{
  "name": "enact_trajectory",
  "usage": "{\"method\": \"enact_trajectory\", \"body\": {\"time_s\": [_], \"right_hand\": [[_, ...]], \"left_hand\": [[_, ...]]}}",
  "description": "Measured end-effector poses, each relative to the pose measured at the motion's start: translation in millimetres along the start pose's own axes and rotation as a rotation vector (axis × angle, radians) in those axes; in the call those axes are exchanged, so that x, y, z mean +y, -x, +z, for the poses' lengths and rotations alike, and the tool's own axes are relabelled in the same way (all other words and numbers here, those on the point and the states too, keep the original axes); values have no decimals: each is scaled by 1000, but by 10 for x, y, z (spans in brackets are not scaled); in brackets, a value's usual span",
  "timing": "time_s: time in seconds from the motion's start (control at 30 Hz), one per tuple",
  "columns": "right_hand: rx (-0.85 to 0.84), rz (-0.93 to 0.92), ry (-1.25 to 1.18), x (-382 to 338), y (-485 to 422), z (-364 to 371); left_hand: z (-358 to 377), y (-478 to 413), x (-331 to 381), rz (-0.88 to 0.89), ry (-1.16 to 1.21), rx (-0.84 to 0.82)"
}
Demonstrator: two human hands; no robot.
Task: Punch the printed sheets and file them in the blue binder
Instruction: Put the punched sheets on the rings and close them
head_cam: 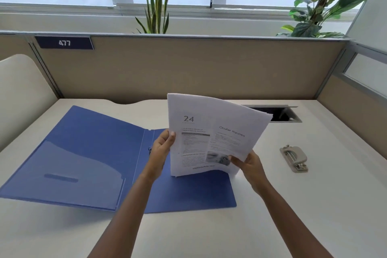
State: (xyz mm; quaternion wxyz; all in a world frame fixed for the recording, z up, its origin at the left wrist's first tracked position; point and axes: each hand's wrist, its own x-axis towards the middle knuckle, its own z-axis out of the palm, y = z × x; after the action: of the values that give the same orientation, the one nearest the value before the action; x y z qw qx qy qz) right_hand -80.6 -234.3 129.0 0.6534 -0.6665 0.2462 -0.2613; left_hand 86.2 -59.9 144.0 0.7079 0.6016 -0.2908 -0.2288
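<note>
The printed sheets (pixel 211 132) are held up off the counter (pixel 293 205) as a small stack, tilted toward the person, above the right half of the blue binder (pixel 88 153), which lies open and flat. The left hand (pixel 162 145) grips the stack's left edge about midway down, thumb on the front page. The right hand (pixel 248 163) pinches the lower right corner, which curls forward under the fingers. The top page shows a large "24" and the heading "Ocular Injuries". A grey hole punch (pixel 294 158) sits on the counter to the right, well apart from the sheets and both hands. Behind the sheets an open cable hatch (pixel 282 113) is set into the counter.
</note>
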Motion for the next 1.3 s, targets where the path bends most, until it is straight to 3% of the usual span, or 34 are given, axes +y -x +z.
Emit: {"method": "enact_trajectory", "body": {"time_s": [0.2,0.5,0.7,0.93,1.3], "right_hand": [[-22,-6,48,64,48,51],[210,-95,-25,8,-2,133],[233,-111,-76,3,-26,202],[226,-86,-7,27,-8,243],[289,-95,-124,-60,17,317]], "left_hand": [[52,93,-108,-53,-47,-38],[19,53,-62,11,-47,45],[18,44,-81,37,-114,67],[65,45,-154,80,-228,250],[94,74,-138,133,-251,323]]}}
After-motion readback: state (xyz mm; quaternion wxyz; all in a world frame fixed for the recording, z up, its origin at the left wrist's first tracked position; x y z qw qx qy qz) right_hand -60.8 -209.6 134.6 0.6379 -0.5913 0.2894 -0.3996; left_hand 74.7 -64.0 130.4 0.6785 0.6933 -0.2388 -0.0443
